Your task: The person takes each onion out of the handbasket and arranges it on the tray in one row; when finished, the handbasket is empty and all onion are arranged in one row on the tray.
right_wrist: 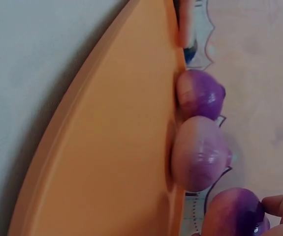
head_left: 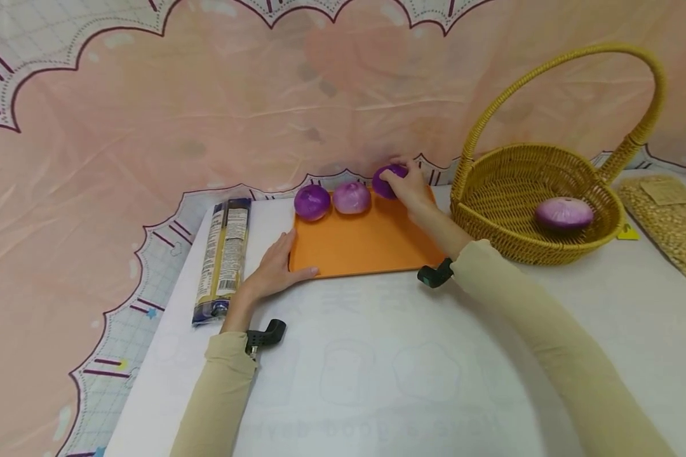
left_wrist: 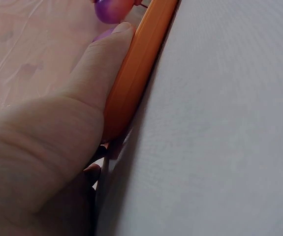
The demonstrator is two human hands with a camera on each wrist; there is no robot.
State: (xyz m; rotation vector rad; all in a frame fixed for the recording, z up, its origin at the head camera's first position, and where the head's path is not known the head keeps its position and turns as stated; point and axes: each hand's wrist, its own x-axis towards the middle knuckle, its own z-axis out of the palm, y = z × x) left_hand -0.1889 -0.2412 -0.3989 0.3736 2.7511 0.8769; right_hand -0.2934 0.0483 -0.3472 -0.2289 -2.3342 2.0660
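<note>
At the back right corner of the orange tray [head_left: 360,244], my right hand [head_left: 408,187] pinches a dark purple onion [head_left: 385,183] between thumb and fingers. In the right wrist view, the held onion [right_wrist: 235,216] appears at the bottom edge with fingertips on its side. Two more onions sit along the tray's back edge: a dark purple one [head_left: 312,202] at the left and a paler one [head_left: 351,198] beside it. My left hand [head_left: 271,266] rests at the tray's front left corner, fingers along the left side. Its thumb [left_wrist: 99,66] lies straight against the front rim.
A wicker basket [head_left: 491,238] with a tall handle stands right of the tray, a light purple onion [head_left: 564,212] inside. Long blue-and-yellow packets [head_left: 223,260] lie at the left. A bag of pale grains [head_left: 669,222] lies at the far right. A patterned pink cloth [head_left: 251,114] hangs behind.
</note>
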